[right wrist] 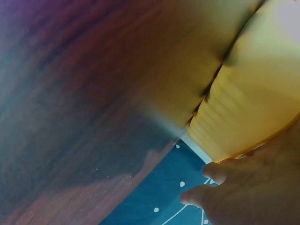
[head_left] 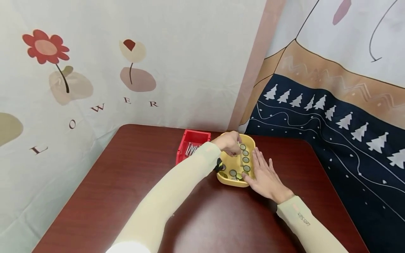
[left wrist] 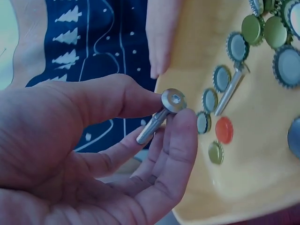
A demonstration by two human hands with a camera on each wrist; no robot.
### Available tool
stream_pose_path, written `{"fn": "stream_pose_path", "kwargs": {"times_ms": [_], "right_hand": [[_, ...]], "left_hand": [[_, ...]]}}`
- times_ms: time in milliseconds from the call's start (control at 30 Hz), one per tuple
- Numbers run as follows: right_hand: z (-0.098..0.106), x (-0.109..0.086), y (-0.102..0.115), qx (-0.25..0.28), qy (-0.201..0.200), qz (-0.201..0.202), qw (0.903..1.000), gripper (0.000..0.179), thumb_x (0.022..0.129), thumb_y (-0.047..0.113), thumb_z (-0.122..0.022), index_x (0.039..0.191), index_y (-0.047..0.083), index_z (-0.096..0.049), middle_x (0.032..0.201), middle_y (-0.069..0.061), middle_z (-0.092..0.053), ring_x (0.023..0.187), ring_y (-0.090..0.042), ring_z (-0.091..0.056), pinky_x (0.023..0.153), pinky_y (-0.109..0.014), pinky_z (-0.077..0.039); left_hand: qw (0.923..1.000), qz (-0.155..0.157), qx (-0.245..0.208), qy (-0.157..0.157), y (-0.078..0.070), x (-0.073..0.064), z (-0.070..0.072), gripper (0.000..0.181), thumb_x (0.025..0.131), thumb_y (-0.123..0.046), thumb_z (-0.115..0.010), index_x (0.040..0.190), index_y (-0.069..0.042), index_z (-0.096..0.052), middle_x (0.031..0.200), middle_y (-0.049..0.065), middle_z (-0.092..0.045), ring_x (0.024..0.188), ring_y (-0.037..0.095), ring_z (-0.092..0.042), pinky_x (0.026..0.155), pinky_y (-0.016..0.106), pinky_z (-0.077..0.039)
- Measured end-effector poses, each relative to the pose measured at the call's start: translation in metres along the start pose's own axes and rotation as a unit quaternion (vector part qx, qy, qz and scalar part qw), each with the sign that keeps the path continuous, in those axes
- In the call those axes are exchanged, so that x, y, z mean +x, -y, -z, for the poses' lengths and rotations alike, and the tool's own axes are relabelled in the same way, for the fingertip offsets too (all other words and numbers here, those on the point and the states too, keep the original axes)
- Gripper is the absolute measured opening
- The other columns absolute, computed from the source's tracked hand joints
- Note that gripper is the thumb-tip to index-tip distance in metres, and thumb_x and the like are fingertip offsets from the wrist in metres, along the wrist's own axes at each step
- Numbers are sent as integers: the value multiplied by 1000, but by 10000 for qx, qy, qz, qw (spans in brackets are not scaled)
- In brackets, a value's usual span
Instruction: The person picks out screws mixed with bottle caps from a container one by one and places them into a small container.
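My left hand (head_left: 230,143) is over the far part of a yellow tray (head_left: 230,182). In the left wrist view, its thumb and fingers pinch a silver bolt (left wrist: 173,100) with a flat, hex-socket head. Beneath it in the tray lie several bottle caps (left wrist: 209,100), pale, green and one orange-red, and a second bolt (left wrist: 228,93). My right hand (head_left: 266,178) rests against the tray's right side with straight fingers, the thumb across the near right corner. The right wrist view shows that hand (right wrist: 258,183) along the tray's outer wall (right wrist: 248,103).
A red bin (head_left: 180,154) with several bolts (head_left: 191,149) stands left of the tray, partly hidden behind the left forearm. Both containers are near the back edge of the dark brown table (head_left: 126,165). Printed curtains (head_left: 190,70) hang behind it.
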State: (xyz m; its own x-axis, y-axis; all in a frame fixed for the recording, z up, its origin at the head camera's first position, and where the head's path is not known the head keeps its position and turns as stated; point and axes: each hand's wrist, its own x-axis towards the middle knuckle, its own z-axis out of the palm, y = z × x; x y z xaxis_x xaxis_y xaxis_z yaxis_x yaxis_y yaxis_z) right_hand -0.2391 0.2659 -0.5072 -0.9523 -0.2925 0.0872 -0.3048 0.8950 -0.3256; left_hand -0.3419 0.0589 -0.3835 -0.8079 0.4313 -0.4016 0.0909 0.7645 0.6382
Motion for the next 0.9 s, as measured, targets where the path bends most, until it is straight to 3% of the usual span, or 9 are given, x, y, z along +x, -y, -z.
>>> {"fn": "stream_pose_path", "kwargs": {"times_ms": [167, 333, 467, 633, 900], "right_hand": [[0, 0, -1, 51, 67, -77, 9999, 107, 114, 55, -64, 185, -3, -10, 197, -22, -2, 182, -52, -14, 140, -85, -10], [1, 0, -1, 56, 116, -80, 9999, 107, 114, 56, -64, 185, -3, -10, 197, -24, -3, 181, -53, -14, 140, -86, -11], [1, 1, 0, 69, 81, -48, 9999, 106, 114, 55, -65, 185, -3, -10, 197, -23, -3, 181, -53, -14, 140, -85, -10], [0, 1, 1, 109, 65, -45, 9999, 107, 113, 54, -66, 185, -2, -10, 197, -22, -2, 181, -53, -13, 140, -85, -9], [0, 0, 1, 139, 120, -112, 9998, 108, 113, 55, -66, 185, -1, -9, 197, -22, -2, 182, -53, -12, 140, -85, -9]], "left_hand": [[9994, -9, -205, -262, 11, -13, 11, 61, 106, -13, -85, 161, -6, -61, 128, 15, -76, 92, 17, -78, 95, 33, -72], [9977, -136, -442, -486, 29, -19, 20, 53, 109, -11, -78, 159, -3, -62, 111, 15, -75, 86, 19, -76, 98, 41, -73], [9962, -183, -525, -674, 42, -23, 28, 49, 111, -12, -75, 158, -2, -61, 112, 15, -70, 84, 19, -73, 95, 42, -73], [9946, -205, -519, -878, 56, -30, 36, 42, 113, -12, -71, 153, -1, -63, 118, 17, -68, 83, 18, -71, 97, 45, -73], [9934, -78, -393, -1076, 83, -44, 45, 36, 112, -10, -70, 147, 0, -67, 103, 12, -68, 81, 20, -73, 96, 47, -73]]}}
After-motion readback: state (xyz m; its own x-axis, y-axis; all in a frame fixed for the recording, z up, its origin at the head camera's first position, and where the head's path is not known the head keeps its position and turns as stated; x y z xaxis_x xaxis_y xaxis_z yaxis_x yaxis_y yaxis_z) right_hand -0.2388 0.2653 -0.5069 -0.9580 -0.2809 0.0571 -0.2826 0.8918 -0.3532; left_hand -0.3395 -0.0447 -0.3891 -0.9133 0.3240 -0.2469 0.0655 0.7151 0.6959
